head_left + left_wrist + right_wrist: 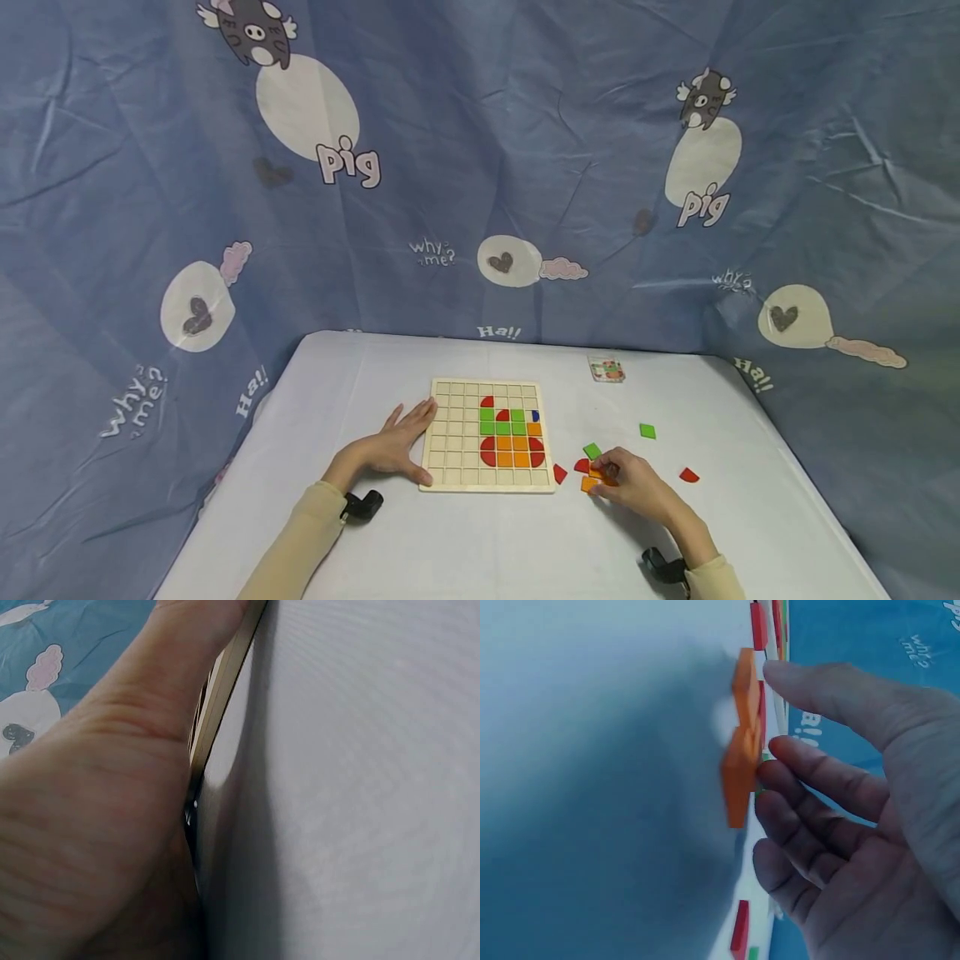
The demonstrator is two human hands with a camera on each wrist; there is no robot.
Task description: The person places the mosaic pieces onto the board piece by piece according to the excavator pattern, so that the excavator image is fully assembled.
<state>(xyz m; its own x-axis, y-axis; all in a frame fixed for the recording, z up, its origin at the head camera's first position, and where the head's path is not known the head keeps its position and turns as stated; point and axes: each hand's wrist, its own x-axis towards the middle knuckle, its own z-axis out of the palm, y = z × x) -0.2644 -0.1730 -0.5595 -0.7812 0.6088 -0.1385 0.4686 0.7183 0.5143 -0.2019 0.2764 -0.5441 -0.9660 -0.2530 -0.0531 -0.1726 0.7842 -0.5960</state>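
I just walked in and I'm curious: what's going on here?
Someone's left hand rests at the left edge of a board partly filled with coloured pieces. The right hand is over orange pieces on the table, where red ones and green ones also lie loose. The board's left columns are bare.

Left hand (392, 447) spread wide, right hand (637, 485) with fingers (832, 766) loosely bent, forearms (296, 537) apart

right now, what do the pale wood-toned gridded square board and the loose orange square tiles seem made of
The pale wood-toned gridded square board: probably wood, matte, from its tan colour and lack of shine. The loose orange square tiles: smooth plastic or painted wood, perhaps; even orange reaching the edges fits both.
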